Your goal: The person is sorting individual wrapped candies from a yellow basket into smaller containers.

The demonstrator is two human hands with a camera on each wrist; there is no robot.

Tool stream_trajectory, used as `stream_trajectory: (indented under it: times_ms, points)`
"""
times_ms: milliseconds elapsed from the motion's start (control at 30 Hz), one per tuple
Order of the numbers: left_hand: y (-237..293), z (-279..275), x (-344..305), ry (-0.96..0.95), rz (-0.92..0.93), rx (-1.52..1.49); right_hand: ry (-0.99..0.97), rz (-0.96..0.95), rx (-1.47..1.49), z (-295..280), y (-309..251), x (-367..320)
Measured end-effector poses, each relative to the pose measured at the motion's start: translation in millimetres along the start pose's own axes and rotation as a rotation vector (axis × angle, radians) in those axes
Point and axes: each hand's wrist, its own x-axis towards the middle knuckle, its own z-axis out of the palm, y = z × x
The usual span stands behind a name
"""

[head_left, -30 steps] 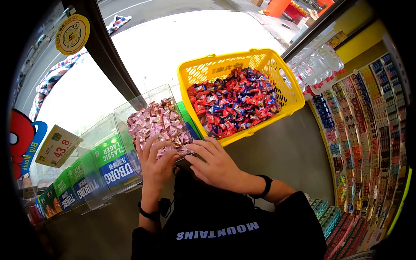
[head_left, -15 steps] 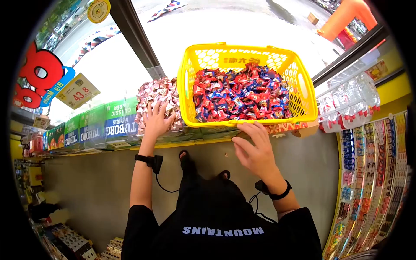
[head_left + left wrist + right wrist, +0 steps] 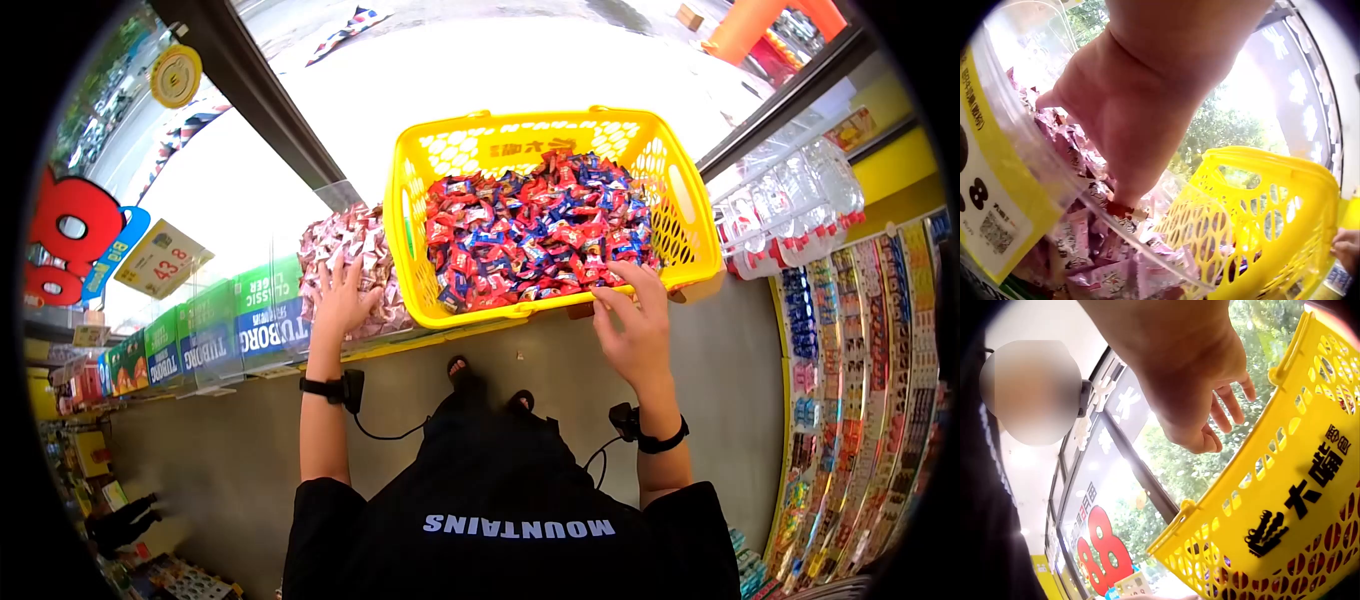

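My left hand (image 3: 343, 297) lies on a heap of pink wrapped candies (image 3: 352, 238) in a clear plastic bin, its fingers spread over the wrappers. In the left wrist view its fingertips (image 3: 1125, 199) reach down among the candies (image 3: 1107, 275), behind the clear bin wall (image 3: 1085, 194). Directly right of this bin, a yellow perforated basket (image 3: 460, 320) holds red and blue wrapped candies (image 3: 540, 230). My right hand (image 3: 637, 330) is at the basket's near right rim, fingers loosely bent with nothing in them. The right wrist view shows this hand (image 3: 1194, 394) just above the rim.
Green and blue beer cartons (image 3: 270, 305) line the window ledge to the left, beside a price card (image 3: 163, 258). Water bottles (image 3: 790, 200) stand right of the basket, with a shelf of small packets (image 3: 850, 390) further right. A dark window post (image 3: 245, 90) rises behind the bin.
My right hand has left the pink candies and come to the basket's near rim, rising slightly over it since half a second ago. My left hand stays on the pink candies. The head view has shifted.
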Motion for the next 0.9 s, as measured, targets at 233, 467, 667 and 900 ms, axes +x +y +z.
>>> stream_trajectory:
  times_ms: [233, 467, 667, 900]
  points:
    - [47.0, -113.3, -10.3, 0.223, 0.339, -0.081, 0.037, 0.196, -0.189, -15.2, 34.4, -0.7]
    - [164.3, -251.8, 0.2, 0.458, 0.707, 0.004, 0.109, 0.186, -0.130, -8.8, 66.3, 14.0]
    - [324.5, -287.2, 32.5, 0.361, 1.088, 0.004, 0.168, 0.139, -0.073, -29.8, 98.6, 13.0]
    - [466.2, -158.5, 88.8, 0.005, 1.275, 0.173, 0.200, 0.190, -0.035, -57.1, 130.3, -19.5]
